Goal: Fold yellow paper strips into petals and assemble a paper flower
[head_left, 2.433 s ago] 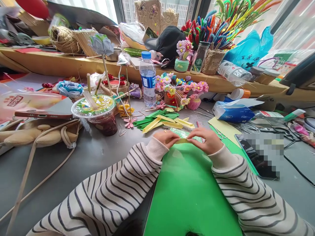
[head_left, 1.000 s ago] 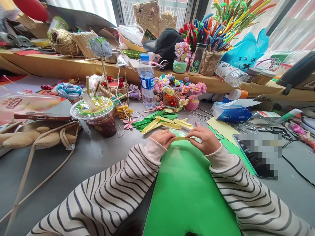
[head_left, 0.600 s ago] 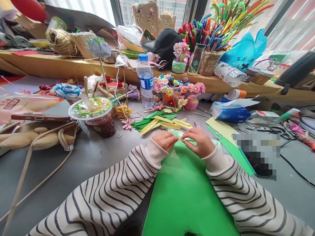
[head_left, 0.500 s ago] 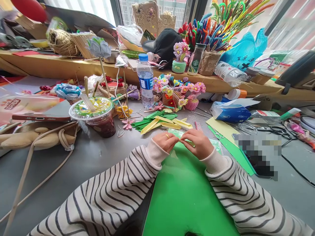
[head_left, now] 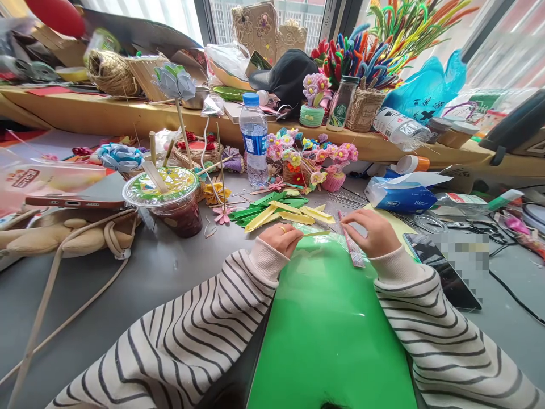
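Observation:
My left hand, with a ring on one finger, pinches one end of a narrow yellow folded strip that points right. To its right, my right hand has thumb and fingertips pressed together at the top of a pink patterned ruler-like strip. That strip lies slanting over the right side of the green sheet. Behind my left hand lie several yellow folded paper pieces and green folded paper pieces.
A lidded cup of dark drink stands left. Behind are a water bottle and crocheted flowers. On the right lie a tissue pack, scissors and a dark-screened phone.
My hands have moved apart, leaving the yellow strip in my left hand. My right hand has shifted right to the pink patterned strip, which now lies over the green sheet.

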The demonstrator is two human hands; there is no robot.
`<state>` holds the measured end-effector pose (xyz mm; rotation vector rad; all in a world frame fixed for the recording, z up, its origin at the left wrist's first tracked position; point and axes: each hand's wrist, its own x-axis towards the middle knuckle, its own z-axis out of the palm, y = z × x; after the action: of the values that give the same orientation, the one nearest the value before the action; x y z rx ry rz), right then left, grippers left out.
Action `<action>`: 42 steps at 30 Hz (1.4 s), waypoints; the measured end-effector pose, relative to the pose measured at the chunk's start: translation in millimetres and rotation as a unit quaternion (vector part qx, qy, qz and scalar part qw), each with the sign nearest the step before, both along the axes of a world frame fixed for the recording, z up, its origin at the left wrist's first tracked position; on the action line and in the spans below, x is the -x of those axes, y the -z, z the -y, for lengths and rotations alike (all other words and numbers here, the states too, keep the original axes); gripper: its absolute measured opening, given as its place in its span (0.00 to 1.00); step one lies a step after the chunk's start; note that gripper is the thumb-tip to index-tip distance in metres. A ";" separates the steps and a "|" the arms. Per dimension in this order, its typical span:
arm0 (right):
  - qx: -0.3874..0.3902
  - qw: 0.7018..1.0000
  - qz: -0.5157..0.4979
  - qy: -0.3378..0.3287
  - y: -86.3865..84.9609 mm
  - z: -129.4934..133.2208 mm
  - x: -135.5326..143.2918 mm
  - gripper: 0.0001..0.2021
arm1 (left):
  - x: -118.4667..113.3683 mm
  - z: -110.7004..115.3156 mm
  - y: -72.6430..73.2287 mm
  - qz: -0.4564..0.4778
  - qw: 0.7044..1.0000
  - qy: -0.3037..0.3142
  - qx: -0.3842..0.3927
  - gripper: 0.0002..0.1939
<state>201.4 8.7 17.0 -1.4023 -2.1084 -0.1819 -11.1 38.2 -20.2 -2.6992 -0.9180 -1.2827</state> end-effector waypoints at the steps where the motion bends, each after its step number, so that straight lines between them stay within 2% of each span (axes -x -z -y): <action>1: 0.005 1.000 0.001 -0.025 1.0 0.6 4.3 0.06 | -0.5 0.1 0.2 -0.002 1.000 0.007 -0.007 0.09; 5: 0.044 0.991 0.042 -0.116 8.7 4.0 24.0 0.09 | -2.3 1.1 1.7 -0.012 1.000 0.022 -0.007 0.10; 7: 0.055 0.989 0.046 -0.126 12.2 5.2 29.5 0.08 | -2.7 1.9 1.6 -0.009 1.000 0.028 0.008 0.10; 14: 0.028 0.994 0.054 -0.094 10.0 4.3 22.9 0.10 | -1.1 -0.8 -2.1 0.044 0.993 0.029 0.109 0.09; 22: 0.004 0.996 0.073 -0.045 9.3 -2.1 2.2 0.09 | 2.2 -8.2 0.7 0.112 0.984 0.018 0.134 0.08; 26: 0.000 1.000 0.007 -0.009 4.7 -1.7 -3.0 0.08 | 3.4 -9.6 -3.3 0.146 0.972 -0.006 0.183 0.07; 28: 0.033 0.996 -0.084 -0.002 1.7 0.1 1.5 0.07 | 2.4 -10.6 -2.6 0.179 0.953 -0.005 0.245 0.08; 30: 0.120 0.973 -0.198 -0.016 0.2 2.5 11.0 0.08 | 0.5 -10.7 -0.8 0.220 0.914 0.037 0.339 0.10; 34: 0.343 0.866 -0.353 -0.085 3.6 6.8 33.8 0.12 | -2.6 -6.7 -2.8 0.270 0.798 0.174 0.509 0.21; 37: 0.421 0.808 -0.401 -0.097 9.2 8.2 42.4 0.14 | -2.5 -1.8 -10.7 0.300 0.737 0.226 0.562 0.21; 40: 0.453 0.779 -0.420 -0.105 13.4 8.5 43.0 0.13 | -1.8 1.3 -18.8 0.303 0.707 0.243 0.591 0.17; 42: 0.458 0.782 -0.408 -0.112 13.8 9.0 42.5 0.13 | -1.7 1.7 -21.5 0.306 0.699 0.238 0.601 0.17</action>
<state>158.9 -0.3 3.2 -1.2807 -1.5483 1.4665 -9.4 36.5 1.3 -3.6362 -1.6368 -2.4806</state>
